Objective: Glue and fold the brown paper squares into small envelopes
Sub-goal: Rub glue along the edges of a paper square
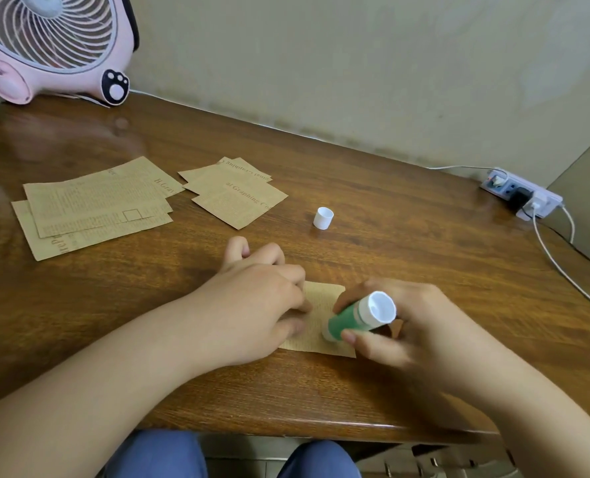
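So, the brown paper square being worked on is laid flat near the front edge of the wooden bench, partly covered by both hands. It is pinned down by the left hand, whose fingers are bent onto its left side. A green glue stick is gripped by the right hand, thumb and fingers curled round the barrel, and its lower end is pressed onto the paper (the white twist base is tilted up toward the camera). The glue's white cap is stood upright on bare wood further back, apart from everything. Two loose piles are seen behind: larger printed sheets at the left and smaller cut squares just beside them. Plenty of open wood is left to the right, up to the power strip and its white cable by the far edge. A pink fan is parked in the back left corner.
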